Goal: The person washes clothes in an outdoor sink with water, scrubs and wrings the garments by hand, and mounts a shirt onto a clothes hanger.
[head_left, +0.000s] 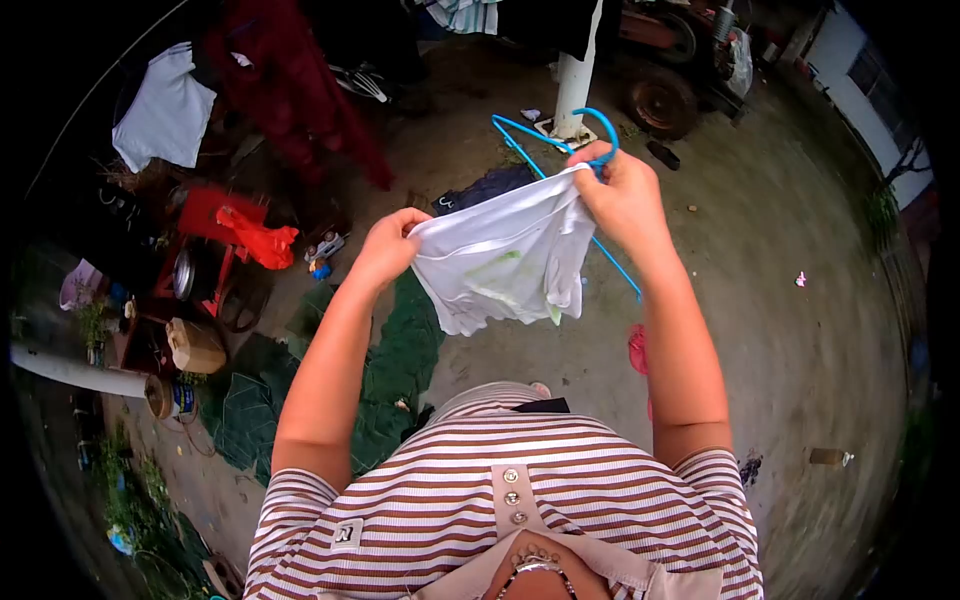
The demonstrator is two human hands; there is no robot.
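A small white garment [500, 262], perhaps shorts, is stretched by its upper edge between my two hands, its lower part hanging loose. Greenish marks show on its front. At its left corner, my left hand [388, 243] is closed with the fabric pinched in its fingers. My right hand [625, 197] is closed on the other corner and also grips a blue clothes hanger [530, 133] near the hook. The hanger's lower part passes behind the cloth, and one end shows below my right forearm.
Dark red clothing [290, 90] and a white cloth [168, 108] hang at upper left. A white post [577, 85] stands ahead, with a wheeled machine [662, 103] behind it. Green sheeting [405, 350] lies on the ground, and a beige jug [195, 347] stands left.
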